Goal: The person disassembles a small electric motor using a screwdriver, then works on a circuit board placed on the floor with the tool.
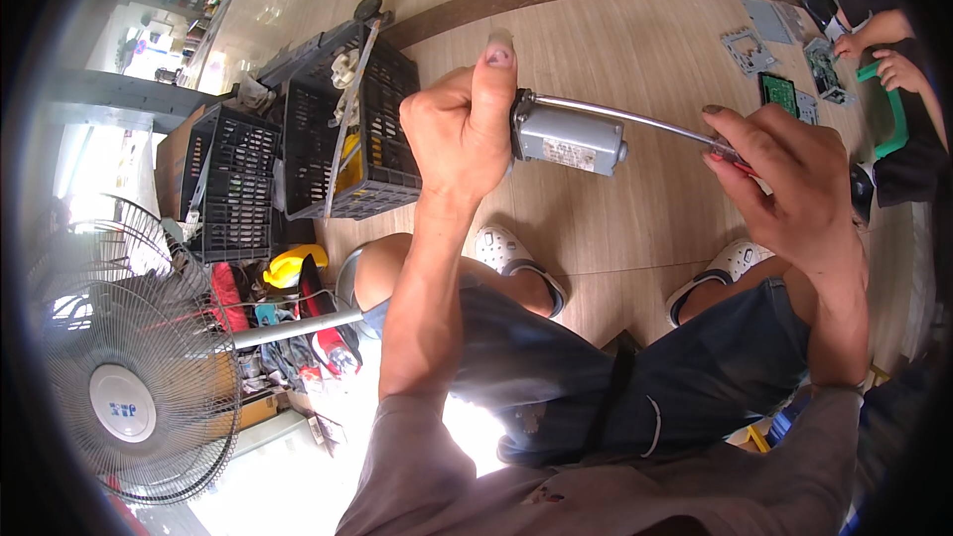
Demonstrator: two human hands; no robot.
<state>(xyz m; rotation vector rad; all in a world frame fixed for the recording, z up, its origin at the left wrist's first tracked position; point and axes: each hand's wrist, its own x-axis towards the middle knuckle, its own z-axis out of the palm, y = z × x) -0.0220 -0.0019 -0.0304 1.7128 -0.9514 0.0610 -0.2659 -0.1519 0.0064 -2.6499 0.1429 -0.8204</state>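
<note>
My left hand (457, 139) is wrapped round the end of a small grey cylindrical electric motor (568, 139), with the thumb pointing up. The motor has a pale label on its side and a dark end piece beside my fingers. In my right hand (794, 179) is a screwdriver (635, 117), its red handle mostly hidden by the fingers. The long metal shaft crosses above the motor, and its tip meets the motor's dark end near my left hand. Both hands are held in the air above my knees.
Black plastic crates (382, 134) stand at the left, near a standing fan (124, 402) and a yellow object (295, 265). On the floor at the far right lie a green circuit board (778, 95) and metal plates (747, 52). Another person's hands (898, 69) are there, beside a green frame (888, 124).
</note>
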